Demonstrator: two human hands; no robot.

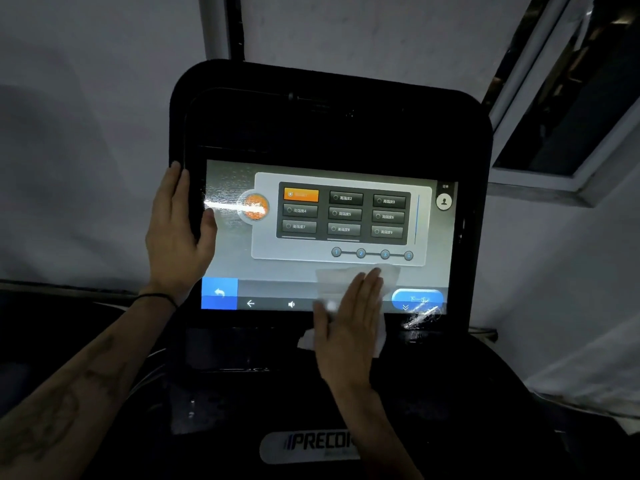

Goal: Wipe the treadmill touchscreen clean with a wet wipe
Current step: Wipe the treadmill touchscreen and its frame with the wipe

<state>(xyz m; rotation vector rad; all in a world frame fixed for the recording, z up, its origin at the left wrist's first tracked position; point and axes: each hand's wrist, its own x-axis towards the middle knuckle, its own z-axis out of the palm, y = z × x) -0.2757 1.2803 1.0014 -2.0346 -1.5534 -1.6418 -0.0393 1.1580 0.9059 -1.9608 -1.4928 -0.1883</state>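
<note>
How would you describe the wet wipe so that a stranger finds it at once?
Look at the lit touchscreen in the black console. Along its bottom edge, the right hand lies flat on a thin white wet wipe, the only crumpled, translucent thing there.

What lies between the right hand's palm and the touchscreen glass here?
The wet wipe: in the head view the right hand presses it flat against the lower edge of the touchscreen, its white edges showing around the fingers.

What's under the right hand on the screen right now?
The white wet wipe, pressed flat by the right hand over the touchscreen bottom edge. Whatever icons lie beneath are covered.
</note>
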